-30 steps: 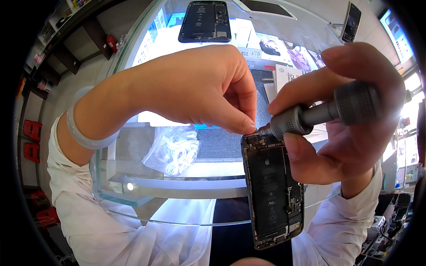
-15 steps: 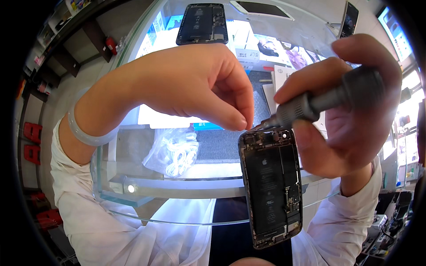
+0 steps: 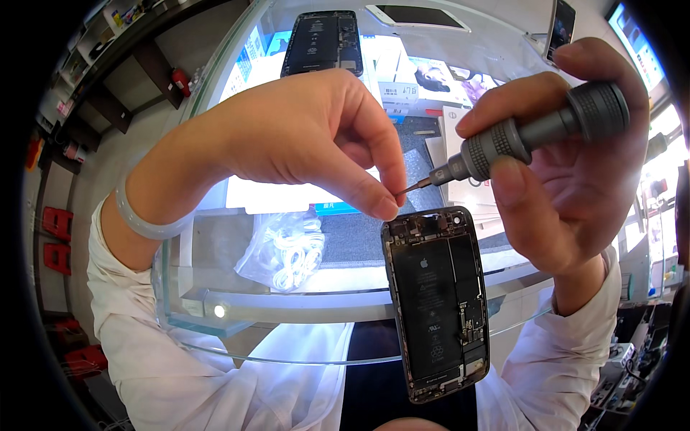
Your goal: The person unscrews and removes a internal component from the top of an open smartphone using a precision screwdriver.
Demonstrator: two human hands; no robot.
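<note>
My right hand [image 3: 568,165] grips a grey screwdriver [image 3: 528,136] with a knurled handle, its thin bit pointing down and left. At the bit's tip the thumb and forefinger of my left hand [image 3: 309,136] are pinched together. Whatever they pinch is too small to make out. Just below, an opened smartphone [image 3: 435,309] lies face up at the front edge of the glass counter, reaching toward me. Its black battery and circuit boards are exposed. The bit is apart from the phone, above its top edge.
Another opened phone [image 3: 321,43] lies beyond my left hand, near a white phone [image 3: 418,16]. A dark phone [image 3: 560,30] stands upright at the far right. Under the glass counter [image 3: 345,305] are white boxes [image 3: 399,93] and a bag of white cables [image 3: 287,251].
My right hand has drawn the screwdriver back and up from the phone's top edge, and its bit now meets my left fingertips. My left hand has shifted slightly.
</note>
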